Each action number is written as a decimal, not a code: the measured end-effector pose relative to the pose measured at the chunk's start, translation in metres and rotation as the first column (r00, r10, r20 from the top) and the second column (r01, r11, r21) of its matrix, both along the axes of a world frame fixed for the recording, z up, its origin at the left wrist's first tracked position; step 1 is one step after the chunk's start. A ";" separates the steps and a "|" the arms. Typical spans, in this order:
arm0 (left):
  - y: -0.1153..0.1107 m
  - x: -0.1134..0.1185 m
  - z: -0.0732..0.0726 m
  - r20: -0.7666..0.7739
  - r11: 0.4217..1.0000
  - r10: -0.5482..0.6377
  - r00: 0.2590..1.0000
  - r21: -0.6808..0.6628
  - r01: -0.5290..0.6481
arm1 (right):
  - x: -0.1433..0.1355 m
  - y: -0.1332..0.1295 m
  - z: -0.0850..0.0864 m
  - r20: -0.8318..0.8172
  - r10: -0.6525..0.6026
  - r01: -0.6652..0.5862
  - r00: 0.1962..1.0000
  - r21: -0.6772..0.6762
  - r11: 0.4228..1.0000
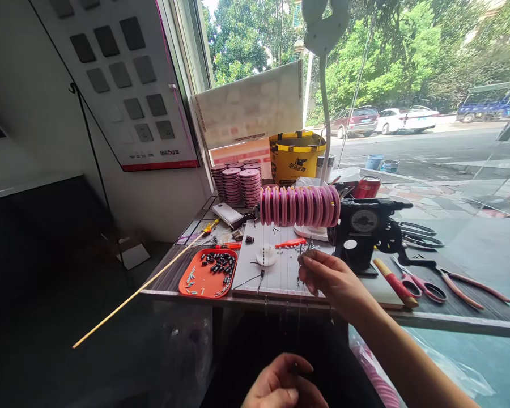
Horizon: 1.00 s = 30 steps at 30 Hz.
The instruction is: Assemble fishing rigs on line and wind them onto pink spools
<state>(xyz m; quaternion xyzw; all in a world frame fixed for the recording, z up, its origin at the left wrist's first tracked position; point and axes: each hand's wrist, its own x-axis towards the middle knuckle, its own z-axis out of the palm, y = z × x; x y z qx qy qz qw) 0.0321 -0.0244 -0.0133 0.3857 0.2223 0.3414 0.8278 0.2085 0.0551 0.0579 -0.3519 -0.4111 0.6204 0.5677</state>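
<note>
The step in hand looks to me like fine work on the hanging lines (298, 277) that drop from a row of pink spools (300, 207). That row lies level over the middle of the table (168, 282), butted up against a black hand-cranked winder (361, 224) standing towards the right. The lines fall past the white board (247, 262) and over the table's near edge.

The right hand (323, 275) is up at that edge, thumb and forefinger pinched together, seemingly on a strand with a small dark fitting; the fitting is too tiny for me to name. The left hand (285, 385) is low, below the near edge, fingers loosely curled; I cannot tell whether it has a line in it.

By the near edge, left of the lines, an orange tray (199, 276) carries black cylindrical pieces and small silvery ones. Pink-handled scissors (425, 288) and pliers (471, 288) lie near the right end, with the winder's crank (416, 262) reaching out above them.

As I judge it, the next move calls for a light, exact pinch, 1 strand kept apart from its neighbours, and the 2 hands working without snagging the rest.
</note>
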 end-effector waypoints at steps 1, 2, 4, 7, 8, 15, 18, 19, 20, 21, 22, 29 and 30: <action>0.004 0.000 0.007 -0.076 0.994 0.005 0.997 0.106 0.003 | 0.000 0.000 0.001 0.022 0.005 -0.005 1.000 0.009 1.000; 0.009 0.002 0.015 -0.156 0.975 0.019 0.988 0.221 0.016 | 0.000 0.000 0.001 0.045 0.008 -0.009 0.999 0.019 1.000; 0.023 0.009 0.032 -0.199 0.951 0.063 0.978 0.309 0.001 | 0.001 0.000 0.003 0.083 0.001 -0.003 0.997 0.030 1.000; 0.046 0.030 0.057 -0.092 0.971 0.168 0.981 0.187 -0.149 | 0.001 0.001 0.005 0.111 -0.026 0.022 0.993 0.031 0.999; 0.053 0.038 0.064 -0.087 0.967 0.215 0.973 0.161 -0.199 | 0.001 0.000 0.005 0.117 -0.027 0.023 0.993 0.034 0.999; 0.071 0.068 0.080 -0.130 0.885 0.423 0.897 0.270 -0.379 | 0.001 -0.001 0.005 0.033 0.045 -0.046 0.998 0.010 0.999; 0.068 0.065 0.074 -0.101 0.842 0.472 0.876 0.347 -0.414 | 0.000 -0.001 0.003 0.003 0.069 -0.069 0.998 -0.019 0.997; 0.066 0.063 0.072 -0.099 0.828 0.486 0.868 0.368 -0.422 | -0.001 -0.002 0.002 -0.003 0.083 -0.083 0.997 -0.022 0.996; 0.065 0.061 0.070 -0.099 0.815 0.498 0.861 0.391 -0.427 | -0.002 -0.002 0.002 -0.006 0.098 -0.098 0.995 -0.024 0.995; 0.063 0.058 0.068 -0.101 0.805 0.506 0.857 0.411 -0.427 | -0.003 -0.002 0.002 -0.006 0.115 -0.115 0.993 -0.024 0.993; 0.061 0.056 0.067 -0.105 0.801 0.507 0.856 0.426 -0.422 | -0.004 -0.003 0.001 -0.009 0.134 -0.134 0.991 -0.023 0.991; 0.044 0.043 0.060 -0.133 0.849 0.427 0.895 0.401 -0.345 | -0.010 -0.006 0.001 -0.150 0.216 -0.222 0.965 -0.025 0.975; 0.041 0.041 0.058 -0.145 0.870 0.400 0.905 0.372 -0.325 | -0.010 -0.006 0.001 -0.172 0.201 -0.210 0.964 -0.034 0.977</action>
